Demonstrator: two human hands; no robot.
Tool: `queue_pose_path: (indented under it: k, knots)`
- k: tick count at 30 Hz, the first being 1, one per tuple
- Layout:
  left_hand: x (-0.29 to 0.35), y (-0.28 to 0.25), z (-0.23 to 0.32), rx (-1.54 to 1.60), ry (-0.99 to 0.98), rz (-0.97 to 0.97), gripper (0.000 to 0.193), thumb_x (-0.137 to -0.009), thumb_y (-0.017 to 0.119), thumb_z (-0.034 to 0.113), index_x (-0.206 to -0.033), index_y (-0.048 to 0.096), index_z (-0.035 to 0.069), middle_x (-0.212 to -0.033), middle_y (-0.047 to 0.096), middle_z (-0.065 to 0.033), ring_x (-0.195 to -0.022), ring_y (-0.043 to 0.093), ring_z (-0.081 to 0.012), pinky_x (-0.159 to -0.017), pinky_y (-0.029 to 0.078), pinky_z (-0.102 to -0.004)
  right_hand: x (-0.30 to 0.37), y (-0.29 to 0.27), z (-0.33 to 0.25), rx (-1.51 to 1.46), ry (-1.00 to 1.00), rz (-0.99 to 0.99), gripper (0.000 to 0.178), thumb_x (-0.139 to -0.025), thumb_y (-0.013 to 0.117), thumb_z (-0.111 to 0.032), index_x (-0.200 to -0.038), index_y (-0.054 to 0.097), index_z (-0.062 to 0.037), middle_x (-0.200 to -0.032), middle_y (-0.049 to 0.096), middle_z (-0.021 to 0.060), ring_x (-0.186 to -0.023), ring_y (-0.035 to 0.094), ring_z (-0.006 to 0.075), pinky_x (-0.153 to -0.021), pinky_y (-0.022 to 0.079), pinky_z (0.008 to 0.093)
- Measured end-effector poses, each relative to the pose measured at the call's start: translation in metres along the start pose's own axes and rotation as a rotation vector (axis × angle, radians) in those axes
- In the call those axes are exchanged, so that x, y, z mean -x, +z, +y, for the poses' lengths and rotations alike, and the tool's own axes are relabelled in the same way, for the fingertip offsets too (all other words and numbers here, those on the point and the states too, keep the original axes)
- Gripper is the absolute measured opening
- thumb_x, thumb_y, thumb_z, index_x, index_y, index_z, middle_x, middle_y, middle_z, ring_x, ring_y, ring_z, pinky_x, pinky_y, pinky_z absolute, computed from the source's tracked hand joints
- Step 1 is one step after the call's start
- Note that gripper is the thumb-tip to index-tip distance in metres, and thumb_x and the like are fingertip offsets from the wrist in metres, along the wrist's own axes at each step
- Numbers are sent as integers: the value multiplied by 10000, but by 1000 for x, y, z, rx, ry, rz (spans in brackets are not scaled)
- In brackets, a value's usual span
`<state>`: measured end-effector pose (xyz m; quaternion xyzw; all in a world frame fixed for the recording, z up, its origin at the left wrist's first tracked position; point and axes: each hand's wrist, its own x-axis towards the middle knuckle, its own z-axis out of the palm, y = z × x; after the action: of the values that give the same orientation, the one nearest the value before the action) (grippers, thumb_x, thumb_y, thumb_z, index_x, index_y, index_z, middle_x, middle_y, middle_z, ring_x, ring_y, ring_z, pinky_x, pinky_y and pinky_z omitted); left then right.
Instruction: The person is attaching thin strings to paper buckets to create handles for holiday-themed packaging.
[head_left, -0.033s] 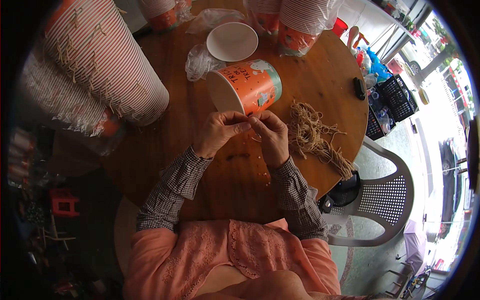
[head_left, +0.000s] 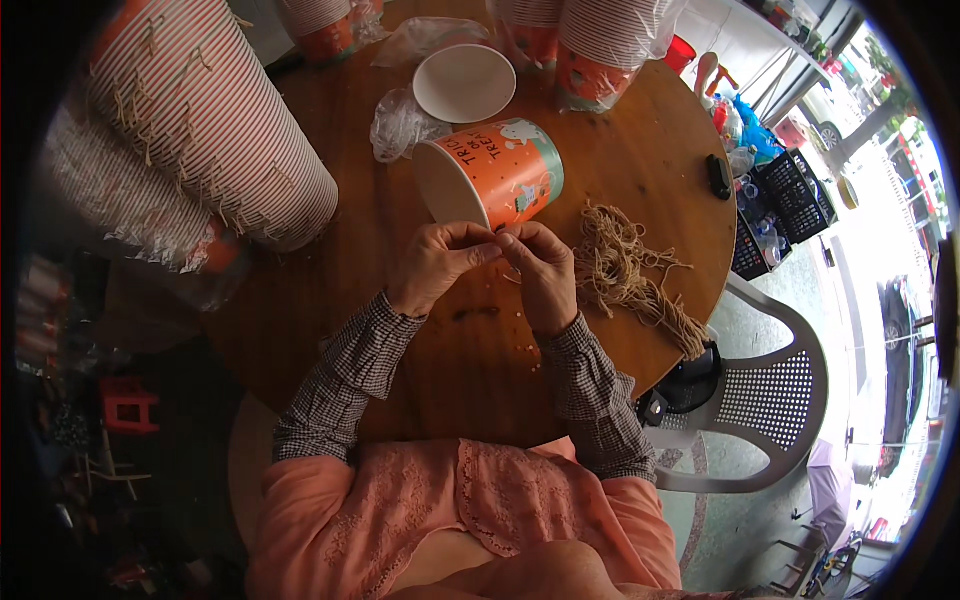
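Head view caught the left hand (head_left: 428, 270) and right hand (head_left: 550, 272) meeting at the fingertips above the brown wooden table (head_left: 450, 375), each thumb and forefinger drawn into a narrow pinch. What sat in that pinch, if anything, was too small for me to tell. Just beyond them an orange paper bucket (head_left: 512, 185) lay on its side on the table, its open mouth toward the left; I couldn't tell whether the fingers touched its rim. It looked light to me, stiff around the wall but likely to dent under a hard squeeze, and its smooth print might slide a little. The rim seemed the surest place to take hold, or a spread palm around the side. Near the right hand lay a loose heap of tan twine (head_left: 620, 250), which I judged soft, rough enough not to slip, and apt to snag; better to draw one strand by its end. Behind the bucket an open white tub (head_left: 465, 85) stood beside crumpled clear plastic (head_left: 405, 125).
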<state>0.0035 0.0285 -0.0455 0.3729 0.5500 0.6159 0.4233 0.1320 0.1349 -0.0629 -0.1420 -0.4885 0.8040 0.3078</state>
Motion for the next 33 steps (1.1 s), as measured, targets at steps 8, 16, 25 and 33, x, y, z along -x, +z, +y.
queue_pose_path:
  k: [8,16,25,33]
  knots:
    - [0,1,1,173,-47,116,180,-897,649,130,-1000,665,-17,-936,679,-49,-886,622,-94,-819,485,-223,3,-2,-5,-92,47,11,104,-902,644,-106,-948,646,-13,-891,662,13,-819,598,76,-733,481,224]
    - [-2,3,-5,115,-3,156,182,-905,648,151,-984,675,-11,-908,673,-31,-835,604,-59,-777,476,-191,5,0,5,713,-425,130,148,-824,685,-41,-957,640,5,-871,675,93,-732,648,170,-675,515,276]
    - [-2,16,-7,-128,217,253,162,-906,652,158,-946,661,1,-837,654,10,-725,580,-34,-646,465,-179,4,1,-1,932,-740,109,115,-774,652,19,-860,585,-18,-818,601,101,-740,598,249,-645,508,327]
    - [-1,12,-15,-398,412,292,99,-857,684,97,-935,666,37,-823,652,-20,-724,605,-67,-601,463,-220,6,6,-2,865,-708,133,144,-769,646,43,-873,567,-15,-809,589,95,-718,587,230,-639,500,309]
